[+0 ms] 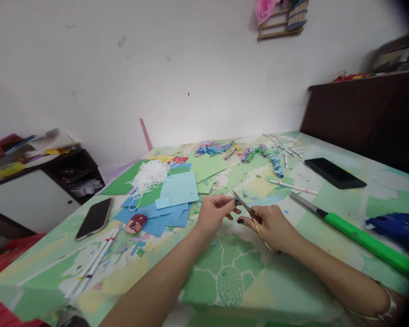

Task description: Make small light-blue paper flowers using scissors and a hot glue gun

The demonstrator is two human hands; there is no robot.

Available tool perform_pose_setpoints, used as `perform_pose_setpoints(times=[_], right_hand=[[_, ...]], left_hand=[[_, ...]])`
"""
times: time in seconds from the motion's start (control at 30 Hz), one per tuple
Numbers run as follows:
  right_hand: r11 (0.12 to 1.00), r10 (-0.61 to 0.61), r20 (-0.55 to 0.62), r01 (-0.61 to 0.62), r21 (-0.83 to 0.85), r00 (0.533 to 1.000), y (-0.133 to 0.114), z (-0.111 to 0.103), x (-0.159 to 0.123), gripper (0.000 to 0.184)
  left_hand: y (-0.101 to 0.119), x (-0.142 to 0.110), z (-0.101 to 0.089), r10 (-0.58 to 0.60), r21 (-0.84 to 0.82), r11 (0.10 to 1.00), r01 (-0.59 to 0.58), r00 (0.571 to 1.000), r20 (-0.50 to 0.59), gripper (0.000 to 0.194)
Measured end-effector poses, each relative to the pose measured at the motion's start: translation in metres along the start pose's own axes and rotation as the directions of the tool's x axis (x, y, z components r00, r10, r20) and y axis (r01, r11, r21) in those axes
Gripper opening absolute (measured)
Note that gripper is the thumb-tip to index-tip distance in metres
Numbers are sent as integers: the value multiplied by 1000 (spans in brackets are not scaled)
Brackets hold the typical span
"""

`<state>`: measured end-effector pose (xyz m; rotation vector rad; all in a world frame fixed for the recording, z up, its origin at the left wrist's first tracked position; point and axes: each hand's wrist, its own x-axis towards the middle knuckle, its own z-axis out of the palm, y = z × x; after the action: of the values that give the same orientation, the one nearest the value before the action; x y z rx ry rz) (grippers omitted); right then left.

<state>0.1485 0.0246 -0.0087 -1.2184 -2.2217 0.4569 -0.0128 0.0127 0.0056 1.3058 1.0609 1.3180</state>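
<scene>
My right hand grips a pair of scissors with gold-coloured handles, the blades pointing up and to the left. Close against the blades is my left hand, its thumb and fingers pinched together. Whatever it pinches is too small or hidden to make out. Just beyond the blade tips, a small blue rolled paper piece with a white string lies on the patterned tablecloth. Left of my hands are light blue paper, darker blue sheets and a tangle of white string.
Phones lie at left and right. A green-handled cutter and a dark blue object sit by my right arm. White pens and paper scraps are front left. Curled paper pieces lie toward the wall.
</scene>
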Motion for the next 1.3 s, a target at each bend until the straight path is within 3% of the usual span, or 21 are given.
perform_pose_setpoints(times=[1.3], right_hand=[[994, 18, 153, 0, -112, 988, 9, -11, 3, 47]], left_hand=[[-5, 4, -4, 1, 23, 1000, 1, 998, -58, 11]])
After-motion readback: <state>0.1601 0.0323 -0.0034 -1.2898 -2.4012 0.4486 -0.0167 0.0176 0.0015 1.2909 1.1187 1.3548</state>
